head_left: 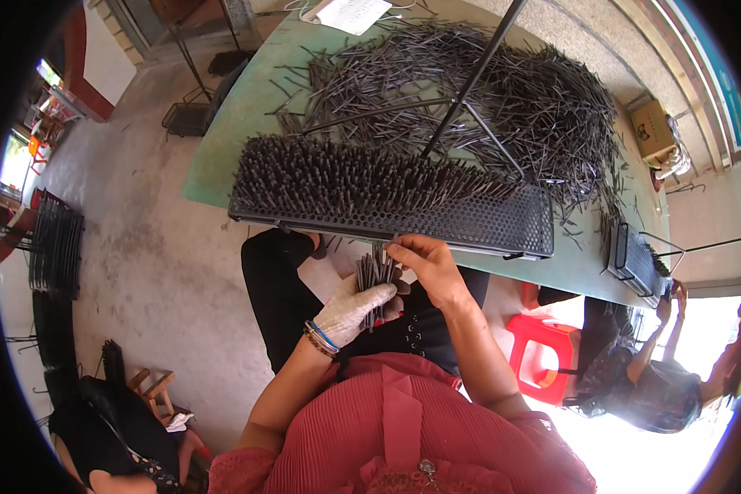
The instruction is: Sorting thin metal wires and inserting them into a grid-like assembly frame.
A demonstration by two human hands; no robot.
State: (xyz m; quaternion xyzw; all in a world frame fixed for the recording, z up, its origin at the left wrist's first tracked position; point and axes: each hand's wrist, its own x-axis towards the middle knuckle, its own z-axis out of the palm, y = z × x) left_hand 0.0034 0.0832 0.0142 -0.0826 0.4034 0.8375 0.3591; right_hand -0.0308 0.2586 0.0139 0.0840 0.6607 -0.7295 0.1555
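Note:
My left hand (350,309), in a white work glove, grips a bundle of thin dark metal pins (376,276) held upright above my lap. My bare right hand (424,263) pinches the top of that bundle, fingers on one or two pins. Just beyond my hands a black perforated rack (469,222) lies along the near edge of the green table (222,156). Its left and middle holes are filled with standing pins (337,173); its right end shows bare holes. A big loose heap of the same pins (502,90) covers the table behind it.
A black tripod stand (469,82) rises from the table over the heap. A second, smaller rack (634,259) sits at the table's right end, where another seated person (659,379) works. A red plastic stool (539,354) stands right of me. Stacked black racks (53,247) line the floor left.

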